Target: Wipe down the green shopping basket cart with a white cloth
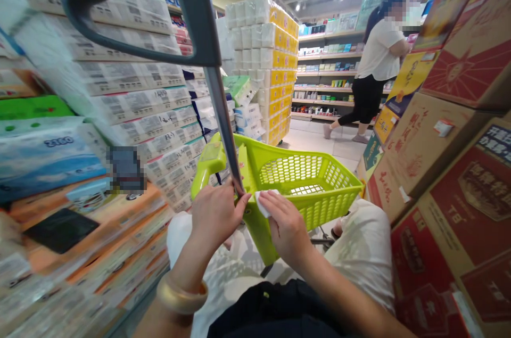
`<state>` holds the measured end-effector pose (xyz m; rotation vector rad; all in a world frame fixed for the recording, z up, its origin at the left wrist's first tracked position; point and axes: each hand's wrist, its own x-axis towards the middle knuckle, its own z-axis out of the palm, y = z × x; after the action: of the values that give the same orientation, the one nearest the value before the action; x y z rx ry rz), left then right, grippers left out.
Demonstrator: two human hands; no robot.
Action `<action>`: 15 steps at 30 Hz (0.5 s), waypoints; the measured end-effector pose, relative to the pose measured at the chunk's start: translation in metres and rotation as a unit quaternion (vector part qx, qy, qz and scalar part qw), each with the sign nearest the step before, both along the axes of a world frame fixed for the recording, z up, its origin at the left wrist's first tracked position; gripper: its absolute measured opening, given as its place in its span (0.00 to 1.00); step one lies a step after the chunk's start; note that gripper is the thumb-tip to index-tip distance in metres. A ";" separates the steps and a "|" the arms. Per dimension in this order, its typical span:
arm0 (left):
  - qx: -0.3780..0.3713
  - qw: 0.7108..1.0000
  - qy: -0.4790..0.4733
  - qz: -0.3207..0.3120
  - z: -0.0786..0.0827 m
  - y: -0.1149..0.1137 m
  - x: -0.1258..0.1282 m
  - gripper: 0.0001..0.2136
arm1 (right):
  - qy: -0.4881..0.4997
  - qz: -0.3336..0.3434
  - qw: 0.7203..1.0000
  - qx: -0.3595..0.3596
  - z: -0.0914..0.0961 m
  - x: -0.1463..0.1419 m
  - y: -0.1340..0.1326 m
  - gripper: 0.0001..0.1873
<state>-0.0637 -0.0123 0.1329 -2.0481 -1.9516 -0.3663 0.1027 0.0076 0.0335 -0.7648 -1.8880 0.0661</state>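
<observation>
A lime-green plastic shopping basket [307,181] stands in front of my knees, and I see nothing in it. Its grey pull handle [217,93] rises steeply toward the camera. My left hand [215,215] is closed around the base of that handle where it meets the basket. My right hand [285,223] presses a small white wipe [261,202] against the basket's near rim, fingers curled over it. A gold bangle [179,295] sits on my left wrist.
Stacked tissue and paper packs [131,109] wall the left side. Red and brown cartons [451,130] pile up on the right. A tower of toilet rolls [265,61] stands ahead. Another person in a white top [377,61] walks by shelves at the aisle's far end.
</observation>
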 end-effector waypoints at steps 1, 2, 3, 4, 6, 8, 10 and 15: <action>-0.001 1.000 0.001 -0.001 0.000 0.000 0.000 0.17 | -0.005 0.014 1.000 0.005 0.002 -0.002 -0.001 0.26; -0.003 1.000 0.002 0.000 0.000 0.000 0.000 0.17 | -0.006 0.019 1.000 0.007 0.002 -0.002 -0.001 0.26; -0.005 1.000 0.004 0.003 0.000 0.000 -0.001 0.18 | -0.002 0.014 1.000 0.006 0.001 0.000 0.000 0.26; -0.005 1.000 0.005 0.006 0.000 0.000 -0.001 0.18 | 0.005 0.001 1.000 0.003 -0.002 0.003 0.002 0.26; -0.004 1.000 0.005 0.014 0.000 0.000 -0.001 0.19 | 0.019 -0.035 0.999 -0.011 -0.007 0.011 0.007 0.26; 0.000 1.000 0.002 0.017 -0.001 0.001 -0.002 0.19 | 0.029 -0.059 0.998 -0.025 -0.007 0.012 0.009 0.26; 0.006 1.000 0.002 0.020 -0.002 0.002 -0.002 0.19 | 0.023 -0.043 0.999 -0.025 -0.002 0.005 0.008 0.26; 0.017 1.000 0.001 0.012 -0.004 0.002 -0.003 0.19 | -0.010 0.019 1.000 0.003 0.010 -0.008 0.001 0.26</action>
<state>-0.0671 -0.0104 0.1290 -2.0009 -1.9543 -0.3880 0.0944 0.0091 0.0433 -0.7289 -1.9200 0.0772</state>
